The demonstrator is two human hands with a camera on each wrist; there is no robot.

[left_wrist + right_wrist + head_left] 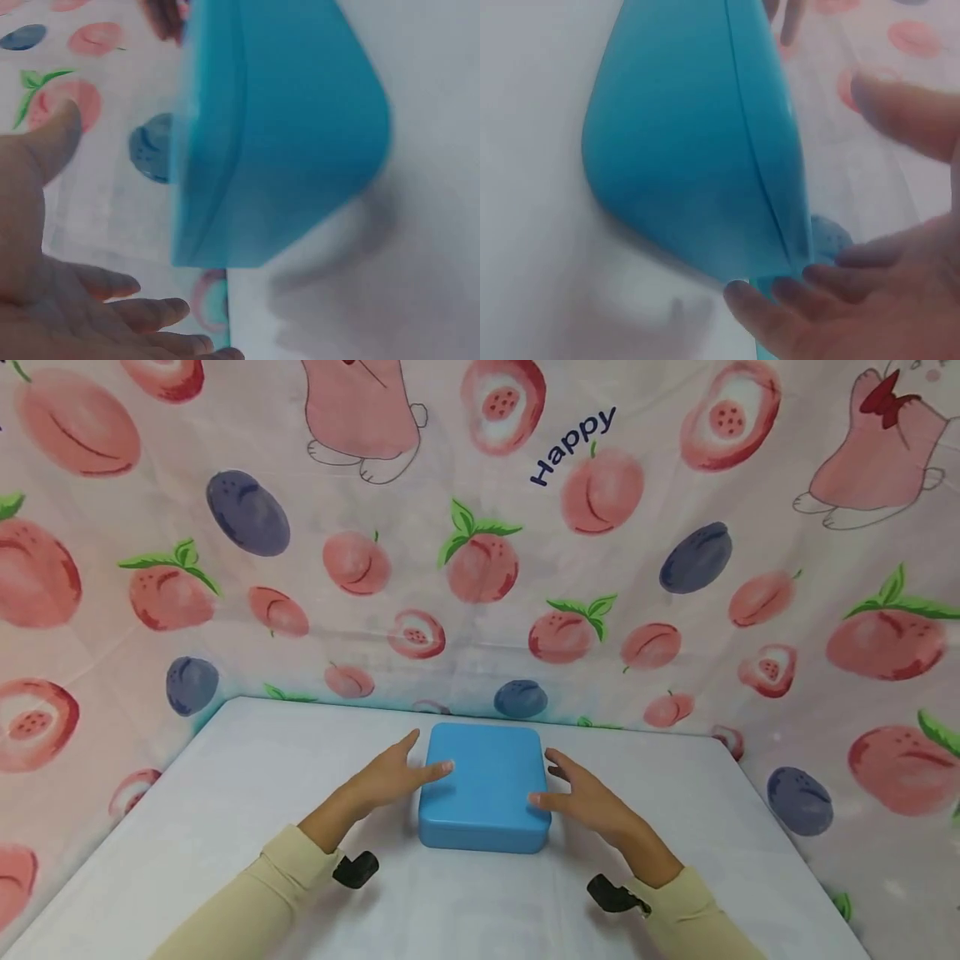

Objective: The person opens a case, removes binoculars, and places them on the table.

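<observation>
A blue lidded box [486, 785] with rounded corners sits on the white table, its lid on. In the wrist views a thin seam runs round the side of the box [682, 135]. My left hand [392, 775] is at the box's left side, thumb over the lid and fingers spread; the left wrist view shows a gap between these fingers [150, 311] and the box. On the right side, my right hand [588, 793] has its thumb over the lid's edge. Its fingers [840, 289] extend near a box corner; whether they touch it I cannot tell.
The white table [300, 760] extends around the box on both sides. Behind it hangs a cloth [420, 552] printed with peaches, plums and rabbits. Dark wrist-worn devices hang below the left sleeve [262, 885] and the right sleeve [690, 910].
</observation>
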